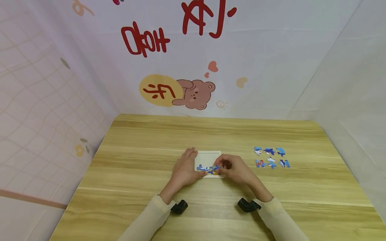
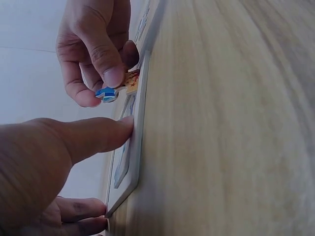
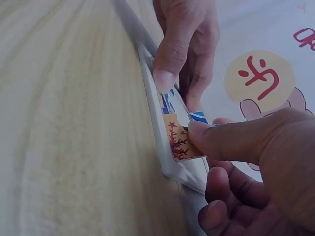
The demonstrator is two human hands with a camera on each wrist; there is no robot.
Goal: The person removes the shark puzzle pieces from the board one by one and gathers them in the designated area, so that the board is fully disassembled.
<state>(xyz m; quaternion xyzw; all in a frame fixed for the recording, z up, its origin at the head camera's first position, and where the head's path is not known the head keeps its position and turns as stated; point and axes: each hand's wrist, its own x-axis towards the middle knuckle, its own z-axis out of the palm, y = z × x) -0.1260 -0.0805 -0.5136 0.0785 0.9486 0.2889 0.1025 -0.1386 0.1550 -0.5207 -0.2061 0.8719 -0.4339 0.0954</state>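
Observation:
A small white puzzle tray (image 1: 208,156) lies on the table, with joined jigsaw pieces (image 1: 204,168) along its near side, blue, white and orange. My left hand (image 1: 186,169) rests along the tray's left side, fingers extended, and its straight thumb presses near the front edge. At the tray's right side my right hand (image 1: 236,168) pinches a puzzle piece (image 3: 199,117) with blue and white stripes between thumb and fingers. That piece is tilted just over an orange piece (image 3: 178,140) with a red coral print. My fingers hide part of the held piece.
Several loose puzzle pieces (image 1: 269,151) lie in two rows on the wooden table (image 1: 144,137), right of the tray. A white wall sheet (image 1: 271,67) with red writing and a bear stands behind the table. Black wrist devices (image 1: 248,205) sit at both sleeves.

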